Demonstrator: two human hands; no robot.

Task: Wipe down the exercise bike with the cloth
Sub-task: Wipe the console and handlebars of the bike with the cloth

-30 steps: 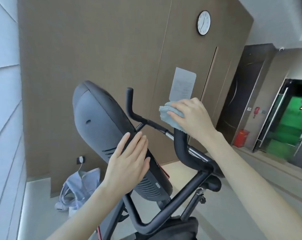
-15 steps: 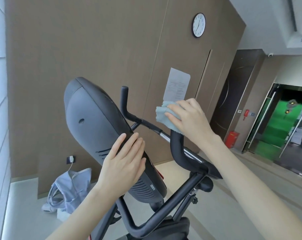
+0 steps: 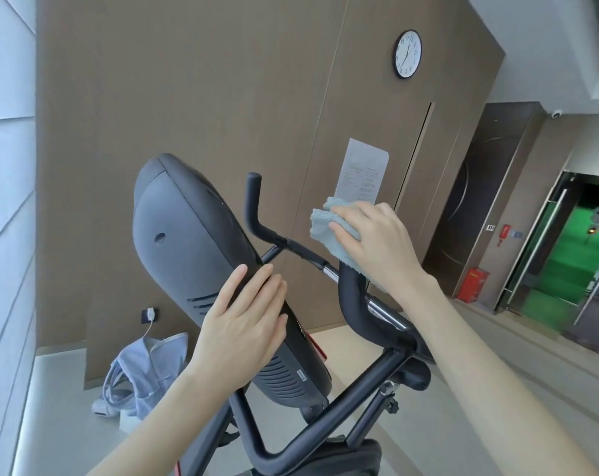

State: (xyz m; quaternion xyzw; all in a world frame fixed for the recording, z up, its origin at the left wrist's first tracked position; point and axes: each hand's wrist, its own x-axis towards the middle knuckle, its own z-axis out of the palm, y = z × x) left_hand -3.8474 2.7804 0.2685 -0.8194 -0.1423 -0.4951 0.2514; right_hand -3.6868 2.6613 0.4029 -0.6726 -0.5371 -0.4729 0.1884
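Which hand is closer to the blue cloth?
Right. The right hand grips the blue cloth against the handlebar. The left hand lies flat on the bike's grey console, apart from the cloth.

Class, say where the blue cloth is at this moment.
Head view, right of centre: the right hand holds the cloth over the upright handlebar, just below the paper notice.

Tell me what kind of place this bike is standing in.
Probably a shared fitness room in a public building: an exercise bike, a printed notice on the wall near a clock, and a red fire-equipment box beside glass doors.
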